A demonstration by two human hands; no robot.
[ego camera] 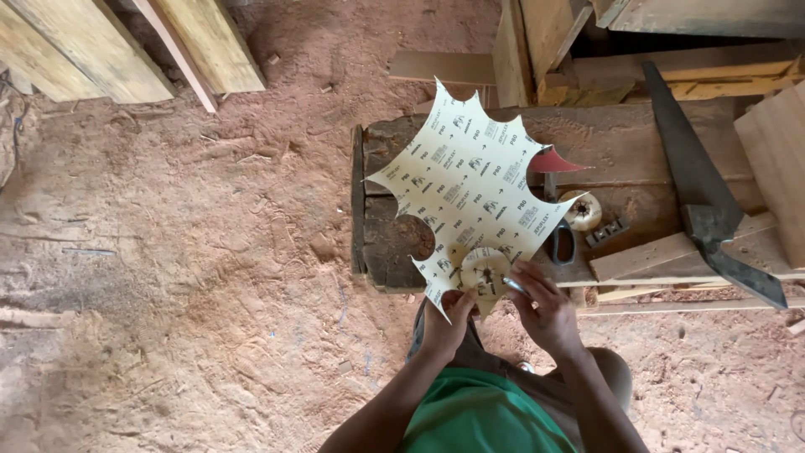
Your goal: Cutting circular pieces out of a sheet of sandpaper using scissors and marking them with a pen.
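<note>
Pale yellow sandpaper sheet point(465, 189), backing side up, edge ragged with round scallops already cut out; several bites gone, much sheet left. It is held up over the near edge of the dark weathered wooden bench point(620, 151). Left hand point(449, 323) pinches the sheet's lower corner. Right hand point(545, 310) is closed on a small metal tool at a round pale disc point(485, 270) laid on the sheet, apparently a template. Black-handled scissors point(560, 235) lie on the bench behind the sheet.

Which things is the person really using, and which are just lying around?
In use:
left hand
right hand
sandpaper sheet
round disc

Lying about:
handsaw
scissors
worn disc
wooden bench
planks
</note>
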